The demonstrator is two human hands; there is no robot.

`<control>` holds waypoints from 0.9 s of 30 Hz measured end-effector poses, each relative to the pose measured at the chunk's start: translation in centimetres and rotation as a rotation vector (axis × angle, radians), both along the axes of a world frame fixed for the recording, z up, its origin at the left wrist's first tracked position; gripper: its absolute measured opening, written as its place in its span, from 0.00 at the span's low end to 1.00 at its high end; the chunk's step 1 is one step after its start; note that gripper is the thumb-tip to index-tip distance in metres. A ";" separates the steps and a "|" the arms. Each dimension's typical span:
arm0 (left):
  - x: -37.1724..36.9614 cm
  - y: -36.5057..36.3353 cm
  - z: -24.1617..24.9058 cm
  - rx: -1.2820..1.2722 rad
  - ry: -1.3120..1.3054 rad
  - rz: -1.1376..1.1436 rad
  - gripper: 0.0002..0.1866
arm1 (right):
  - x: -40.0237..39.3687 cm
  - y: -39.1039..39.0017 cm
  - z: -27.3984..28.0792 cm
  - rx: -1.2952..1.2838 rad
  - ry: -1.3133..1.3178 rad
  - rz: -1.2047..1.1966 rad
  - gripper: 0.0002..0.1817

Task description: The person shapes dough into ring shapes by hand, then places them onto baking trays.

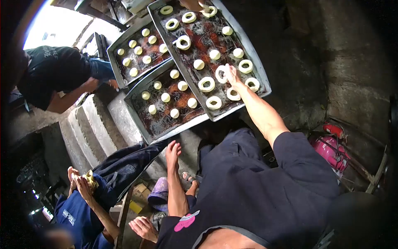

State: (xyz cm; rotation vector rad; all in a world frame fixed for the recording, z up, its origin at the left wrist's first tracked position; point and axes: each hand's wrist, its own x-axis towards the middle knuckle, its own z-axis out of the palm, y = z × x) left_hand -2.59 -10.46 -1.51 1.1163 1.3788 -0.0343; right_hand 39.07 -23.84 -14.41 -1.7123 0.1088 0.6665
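My right hand (232,75) reaches over the large dark tray (263,83), its fingers closed on the right side of a pale dough ring (220,74). More rings lie close by, among them one to the left (206,84) and one below (213,103). Round dough balls, such as this one (199,64), sit higher up on the same tray. Below the lower-left tray (174,135), my left hand (173,152) is raised with its fingers apart and slightly curled, and nothing is in it.
A third tray (114,62) holds dough balls. Another person's hand (199,5) is at the large tray's top. One person bends at left; another, seated lower left, holds something yellowish (90,179). A further hand (143,227) shows at the bottom. Concrete steps (97,120) stand left.
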 end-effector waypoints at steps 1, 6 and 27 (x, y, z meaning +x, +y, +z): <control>-0.8 -0.4 0.2 -0.009 0.051 0.019 0.18 | 0.7 -0.2 -3.9 -0.082 0.010 -0.027 0.22; -2.5 -4.3 0.2 -0.129 0.140 0.053 0.20 | 3.7 -3.3 -2.8 -0.506 -0.168 0.483 0.14; 20.9 -4.2 3.9 -0.161 -0.474 -0.245 0.25 | -7.4 -1.8 14.6 0.297 0.315 0.448 0.12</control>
